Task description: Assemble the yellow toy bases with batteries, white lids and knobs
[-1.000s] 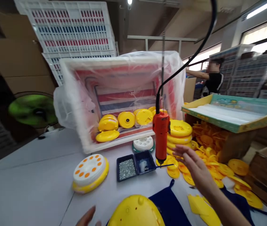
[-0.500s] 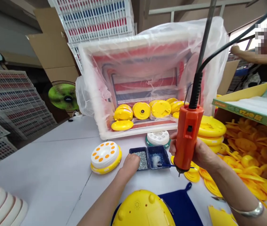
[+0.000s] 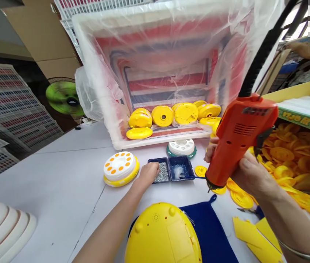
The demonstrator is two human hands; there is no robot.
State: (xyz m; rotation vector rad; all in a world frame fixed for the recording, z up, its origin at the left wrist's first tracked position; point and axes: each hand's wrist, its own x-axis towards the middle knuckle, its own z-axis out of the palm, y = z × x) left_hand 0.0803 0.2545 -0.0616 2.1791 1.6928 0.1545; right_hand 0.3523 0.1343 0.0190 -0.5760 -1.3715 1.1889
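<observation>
My right hand point(image 3: 250, 171) is wrapped round an orange electric screwdriver point(image 3: 239, 135), its bit tilted down over the table. My left hand point(image 3: 149, 172) rests at the left edge of a small dark blue tray of metal screws point(image 3: 162, 172), fingers closed; whatever they pinch is too small to see. Beside it is a second blue tray point(image 3: 181, 168) holding a whitish substance and a thin blue stick. Nearest me, a round yellow plastic housing point(image 3: 163, 237) lies on a dark blue cloth point(image 3: 209, 226).
A plastic-lined crate point(image 3: 155, 140) with yellow housings stands behind. White-topped round toys point(image 3: 120, 168) sit at left and centre. Loose yellow parts point(image 3: 283, 157) pile up at right, near scissors point(image 3: 246, 210). Stacked white rings point(image 3: 4, 233) stand at lower left; a person's arm point(image 3: 308, 49) shows at upper right.
The view has tipped downward and shifted. The screwdriver has turned in my right hand, showing its vented side, and looks closer. My left hand stays at the screw tray.
</observation>
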